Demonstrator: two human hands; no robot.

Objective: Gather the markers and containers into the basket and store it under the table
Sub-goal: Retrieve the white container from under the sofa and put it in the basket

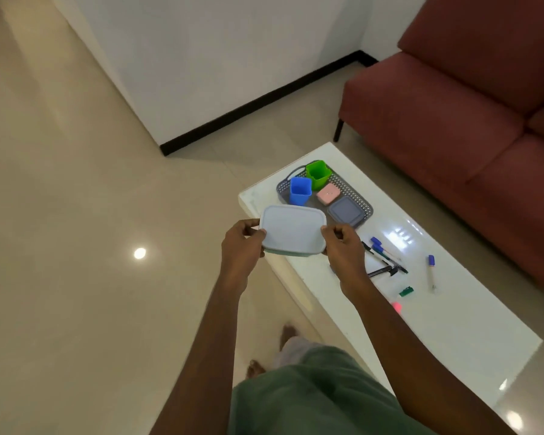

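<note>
1. I have the box between both hands. The left hand takes one short end and the right hand the other. The fingers of each hand are curled round the rim and clamped on it, with the thumbs on the pale lid.
2. The box is held level above the near corner of the desk, just beside the basket. I judge a grip at both ends suits it, since it is wide and flat and one hand would tip it.
3. The basket sits at the far end of the desk and is already crowded. A blue cup and a green cup stand upright at the back. A pink box and a grey box lie flat beside them.
4. I see little bare floor left in the basket — so I expect this box must go on top of the flat ones, or the cups must shift.
5. The markers lie loose on the desk to the right of my hands, well apart from the basket. One lies alone further right, with a green piece and a pink one nearer me. None is gathered yet.
6. The containers look nearly done — the markers, and stowing the basket under the desk, remain.
7. The risk I see is knocking a cup over as the box goes in.
</note>
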